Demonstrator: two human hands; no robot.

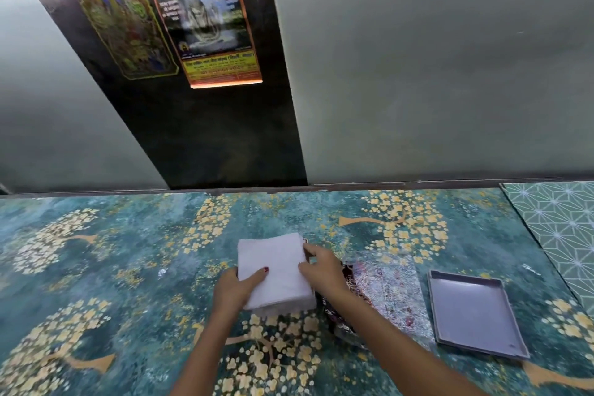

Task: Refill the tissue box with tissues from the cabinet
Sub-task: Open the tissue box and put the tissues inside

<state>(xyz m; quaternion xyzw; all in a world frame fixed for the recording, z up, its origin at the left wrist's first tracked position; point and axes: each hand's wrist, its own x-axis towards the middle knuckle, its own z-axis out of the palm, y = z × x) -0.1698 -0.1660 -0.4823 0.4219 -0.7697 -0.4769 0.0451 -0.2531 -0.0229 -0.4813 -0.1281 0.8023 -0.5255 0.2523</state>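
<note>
A thick stack of white tissues [277, 270] rests on the teal floral surface [128, 267], a little below the middle of the view. My left hand [236, 288] grips the stack's lower left corner, thumb on top. My right hand [321, 270] grips its right edge, fingers curled over it. A small dark edge of something shows behind the stack's top right corner; I cannot tell what it is. To the right lies a shallow grey-purple box part [475, 312], open side up and holding nothing. Between it and the stack lies a shiny patterned wrapper [385, 292].
The surface ends at a ledge against a grey-green wall [434, 74]. A dark panel [209, 138] with two picture stickers stands behind the middle. A green sheet with a star pattern [562, 228] covers the far right.
</note>
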